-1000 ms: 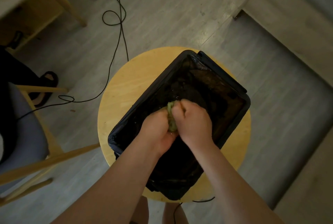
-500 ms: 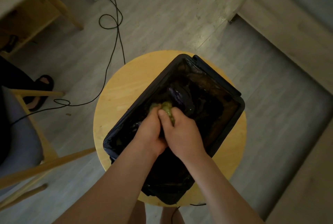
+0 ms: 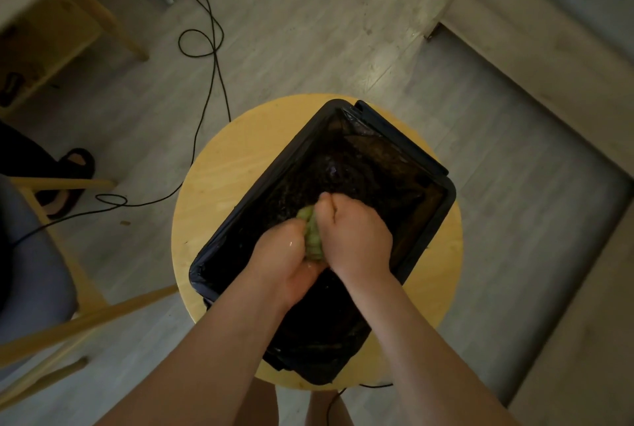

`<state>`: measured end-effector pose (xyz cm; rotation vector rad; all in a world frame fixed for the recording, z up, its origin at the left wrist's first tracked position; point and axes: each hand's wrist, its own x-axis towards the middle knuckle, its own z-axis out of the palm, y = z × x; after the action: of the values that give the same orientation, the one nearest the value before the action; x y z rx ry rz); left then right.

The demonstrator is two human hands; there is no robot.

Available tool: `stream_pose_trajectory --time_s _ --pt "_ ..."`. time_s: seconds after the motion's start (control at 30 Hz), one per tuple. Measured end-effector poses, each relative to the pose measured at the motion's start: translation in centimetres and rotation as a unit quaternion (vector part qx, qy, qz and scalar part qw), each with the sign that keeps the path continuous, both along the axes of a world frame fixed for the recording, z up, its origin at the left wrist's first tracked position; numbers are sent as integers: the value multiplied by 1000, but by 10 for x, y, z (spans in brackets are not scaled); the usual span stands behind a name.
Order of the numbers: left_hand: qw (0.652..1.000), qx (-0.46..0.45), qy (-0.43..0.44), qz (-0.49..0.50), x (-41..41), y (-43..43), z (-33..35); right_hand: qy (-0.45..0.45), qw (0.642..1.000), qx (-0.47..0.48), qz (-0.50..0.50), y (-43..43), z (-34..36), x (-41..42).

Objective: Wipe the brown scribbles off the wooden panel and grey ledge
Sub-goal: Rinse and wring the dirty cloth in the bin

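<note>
Fingers [image 3: 329,206] of both hands are clenched tight round a balled-up green cloth [image 3: 313,237], left hand [image 3: 284,254] and right hand [image 3: 356,237] pressed together like it's getting wrung out. The skin looks wet. The cloth sits over the middle of a black lined tub [image 3: 446,199], which lies diagonally across the round tabletop [image 3: 219,178], reaching its near edge. Progress-wise, I'd say this is prep or a rinse, no wiping going on here. A pale wooden strip [image 3: 549,58] runs off to the right and could be the panel, but I can't tell. No scribbles visible, so no idea how much is left.
</note>
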<state>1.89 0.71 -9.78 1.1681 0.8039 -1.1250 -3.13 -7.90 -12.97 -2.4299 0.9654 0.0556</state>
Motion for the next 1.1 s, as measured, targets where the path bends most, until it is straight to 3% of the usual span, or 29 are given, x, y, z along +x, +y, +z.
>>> stream_pose_trajectory --time_s 0.1,0.17,0.27,0.37,0.43,0.6,0.7,0.93,1.0,1.1 --pt "1000 6 10 13 -4 4 0 77 994 -20 -74 -14 -8 2" --pt "999 33 15 21 -4 6 -2 140 985 32 -100 -13 -8 2" --pt "998 57 12 14 -7 6 -6 189 973 111 -65 -3 -10 5" --pt "998 41 43 13 -6 2 -7 126 961 243 -39 10 0 4" --pt "999 26 38 -4 -1 3 -7 58 960 272 -19 20 19 -3" --pt "998 18 -10 -55 7 9 -8 -50 970 229 65 33 54 -19" --pt "997 31 -17 -65 2 7 -5 -68 986 124 85 29 41 -19" --pt "998 -19 -36 -55 -3 3 0 8 995 -93 35 14 11 -5" --pt "997 5 -48 -56 -9 5 -4 64 995 -81 -9 -1 6 0" --pt "997 61 -39 -12 -12 11 -15 105 984 80 -123 -15 -4 4"
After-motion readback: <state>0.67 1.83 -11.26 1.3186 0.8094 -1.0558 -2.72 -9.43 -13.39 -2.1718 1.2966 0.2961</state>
